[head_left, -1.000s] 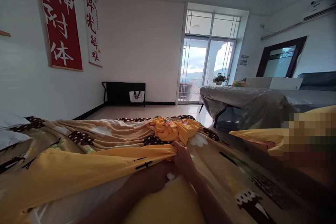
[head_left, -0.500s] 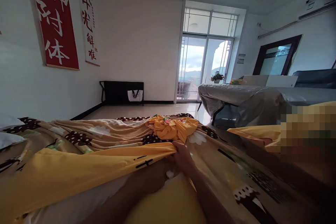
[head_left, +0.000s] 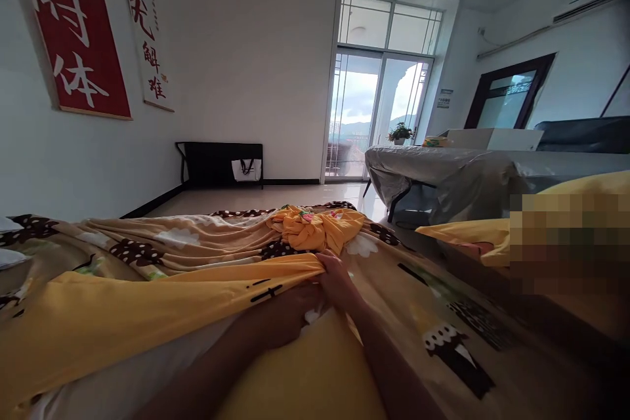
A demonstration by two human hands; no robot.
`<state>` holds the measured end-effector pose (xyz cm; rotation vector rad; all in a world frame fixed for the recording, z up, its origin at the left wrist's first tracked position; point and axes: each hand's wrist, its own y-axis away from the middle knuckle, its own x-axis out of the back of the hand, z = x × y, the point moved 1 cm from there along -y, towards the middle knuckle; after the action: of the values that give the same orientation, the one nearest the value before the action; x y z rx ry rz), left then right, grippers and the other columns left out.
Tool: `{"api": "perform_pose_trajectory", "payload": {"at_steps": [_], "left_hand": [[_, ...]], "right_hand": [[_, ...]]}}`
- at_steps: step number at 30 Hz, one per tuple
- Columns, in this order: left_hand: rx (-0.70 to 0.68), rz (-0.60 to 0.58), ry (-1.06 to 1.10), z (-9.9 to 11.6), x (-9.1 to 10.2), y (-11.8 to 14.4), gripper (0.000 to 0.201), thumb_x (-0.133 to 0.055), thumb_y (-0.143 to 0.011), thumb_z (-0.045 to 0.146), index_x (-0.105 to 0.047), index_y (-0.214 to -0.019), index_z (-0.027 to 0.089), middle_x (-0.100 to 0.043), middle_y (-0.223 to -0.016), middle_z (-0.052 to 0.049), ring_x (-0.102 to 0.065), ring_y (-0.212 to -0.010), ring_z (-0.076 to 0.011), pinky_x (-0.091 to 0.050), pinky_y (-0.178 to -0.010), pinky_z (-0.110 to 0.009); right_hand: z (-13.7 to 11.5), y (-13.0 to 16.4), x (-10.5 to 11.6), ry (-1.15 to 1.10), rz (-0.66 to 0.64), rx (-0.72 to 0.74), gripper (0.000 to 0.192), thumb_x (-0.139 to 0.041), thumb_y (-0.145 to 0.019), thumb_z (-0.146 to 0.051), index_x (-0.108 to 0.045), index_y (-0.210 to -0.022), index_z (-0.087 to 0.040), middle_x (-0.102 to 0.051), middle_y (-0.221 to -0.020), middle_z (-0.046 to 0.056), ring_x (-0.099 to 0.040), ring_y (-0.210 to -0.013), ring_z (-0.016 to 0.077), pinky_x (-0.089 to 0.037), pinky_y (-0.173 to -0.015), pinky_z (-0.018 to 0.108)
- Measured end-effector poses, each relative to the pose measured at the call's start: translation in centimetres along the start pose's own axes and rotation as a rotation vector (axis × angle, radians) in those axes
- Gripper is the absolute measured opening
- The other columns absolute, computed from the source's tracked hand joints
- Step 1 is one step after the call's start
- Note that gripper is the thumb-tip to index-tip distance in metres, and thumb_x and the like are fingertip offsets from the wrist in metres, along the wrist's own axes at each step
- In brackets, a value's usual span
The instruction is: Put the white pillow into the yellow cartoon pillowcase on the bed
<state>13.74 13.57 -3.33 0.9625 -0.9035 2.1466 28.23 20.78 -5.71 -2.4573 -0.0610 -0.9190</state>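
Observation:
A yellow duvet cover [head_left: 162, 305] with small black marks stretches across the front, its opening facing me. White quilt [head_left: 142, 367] shows beneath its raised edge. My right hand [head_left: 337, 281] is closed on the edge of the cover and pulls it taut to the left. Just below and left of it, my left hand [head_left: 290, 312] is closed inside the opening, with a bit of white quilt showing at its fingers. Its fingertips are partly hidden. More yellow fabric hangs below, between my forearms.
Underneath lies a brown patterned blanket [head_left: 388, 315], with a bunched yellow cloth [head_left: 315, 226] on its far part. At right is another person in yellow, the face blurred. Farther off stand a plastic-draped table [head_left: 443, 167] and a black folded frame [head_left: 211, 164] with a white bag [head_left: 247, 169].
The view has shifted slightly, so everything sits a little further left and higher. Both hands keep their grip, and the cover is still held taut.

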Motion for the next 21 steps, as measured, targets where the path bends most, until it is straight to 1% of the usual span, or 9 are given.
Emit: {"api": "perform_pose_trajectory", "payload": {"at_steps": [2,3,6,8,10,12,16,18,21], "left_hand": [[-0.020,-0.009,-0.019,0.3,0.1,-0.2,0.053,-0.043,-0.083,0.008,-0.050,-0.132,0.028,-0.048,-0.140,-0.002,-0.037,-0.133,-0.0188,-0.026,-0.114,-0.035],[-0.009,-0.010,-0.034,0.3,0.1,-0.2,0.053,-0.043,-0.083,0.009,-0.049,-0.132,0.028,-0.048,-0.140,-0.001,-0.035,-0.134,-0.0193,-0.025,-0.115,-0.036],[0.051,-0.008,-0.064,0.2,0.1,0.0,0.061,-0.041,-0.081,0.006,-0.043,-0.137,0.030,-0.045,-0.143,0.000,-0.032,-0.136,-0.0196,-0.022,-0.117,-0.039],[0.072,-0.004,-0.077,-0.2,-0.1,0.2,0.066,-0.040,-0.079,0.003,-0.041,-0.138,0.032,-0.041,-0.145,0.002,-0.033,-0.136,-0.0191,-0.021,-0.117,-0.038],[0.083,0.010,-0.106,-0.5,-0.2,0.3,0.065,-0.041,-0.079,0.004,-0.043,-0.136,0.034,-0.037,-0.148,0.004,-0.033,-0.136,-0.0195,-0.018,-0.118,-0.038],[0.080,0.022,-0.130,-0.7,-0.3,0.4,0.059,-0.043,-0.081,0.007,-0.047,-0.133,0.034,-0.035,-0.149,0.004,-0.034,-0.135,-0.0205,-0.017,-0.118,-0.038],[0.089,0.038,-0.118,-0.6,-0.3,0.3,0.047,-0.044,-0.084,0.011,-0.055,-0.125,0.031,-0.042,-0.144,0.003,-0.039,-0.130,-0.0208,-0.022,-0.116,-0.037],[0.113,0.053,-0.123,-0.6,-0.3,0.4,0.044,-0.043,-0.084,0.013,-0.057,-0.121,0.031,-0.045,-0.143,0.003,-0.041,-0.128,-0.0206,-0.022,-0.115,-0.037],[0.149,0.073,-0.148,-0.8,-0.3,0.5,0.049,-0.041,-0.083,0.010,-0.055,-0.124,0.032,-0.044,-0.143,0.004,-0.039,-0.130,-0.0203,-0.022,-0.115,-0.037]], "right_hand": [[-0.2,0.0,0.0,-0.011,0.030,0.036,0.011,-0.044,-0.062,-0.014,-0.054,-0.062,-0.017,-0.056,-0.083,0.003,-0.051,-0.077,0.0147,-0.035,-0.067,0.022],[-0.3,0.0,0.1,-0.022,0.026,0.049,0.012,-0.044,-0.063,-0.015,-0.056,-0.063,-0.017,-0.057,-0.083,0.003,-0.051,-0.077,0.0147,-0.035,-0.067,0.021],[-0.5,0.1,0.2,-0.043,-0.048,0.036,0.021,-0.042,-0.063,-0.013,-0.060,-0.070,-0.019,-0.060,-0.074,0.001,-0.053,-0.073,0.0149,-0.035,-0.065,0.021],[-0.5,0.2,0.3,-0.022,-0.066,-0.001,0.027,-0.041,-0.062,-0.011,-0.063,-0.074,-0.019,-0.063,-0.073,0.001,-0.054,-0.073,0.0155,-0.034,-0.064,0.021],[-0.4,0.3,0.4,0.009,-0.051,-0.006,0.034,-0.040,-0.061,-0.009,-0.066,-0.081,-0.020,-0.066,-0.079,0.002,-0.055,-0.078,0.0161,-0.035,-0.067,0.021],[-0.3,0.3,0.5,0.022,-0.061,0.017,0.038,-0.039,-0.061,-0.008,-0.067,-0.083,-0.020,-0.067,-0.082,0.002,-0.055,-0.079,0.0160,-0.035,-0.068,0.021],[-0.3,0.3,0.6,-0.017,-0.126,0.052,0.035,-0.038,-0.060,-0.008,-0.067,-0.077,-0.019,-0.067,-0.075,0.001,-0.055,-0.071,0.0151,-0.035,-0.064,0.021],[-0.4,0.3,0.6,-0.039,-0.109,0.046,0.034,-0.039,-0.060,-0.009,-0.067,-0.077,-0.019,-0.067,-0.074,0.001,-0.055,-0.071,0.0152,-0.035,-0.063,0.021],[-0.5,0.4,0.4,-0.053,-0.068,0.027,0.031,-0.039,-0.061,-0.010,-0.065,-0.075,-0.019,-0.066,-0.073,0.001,-0.055,-0.072,0.0151,-0.034,-0.062,0.020]]}}
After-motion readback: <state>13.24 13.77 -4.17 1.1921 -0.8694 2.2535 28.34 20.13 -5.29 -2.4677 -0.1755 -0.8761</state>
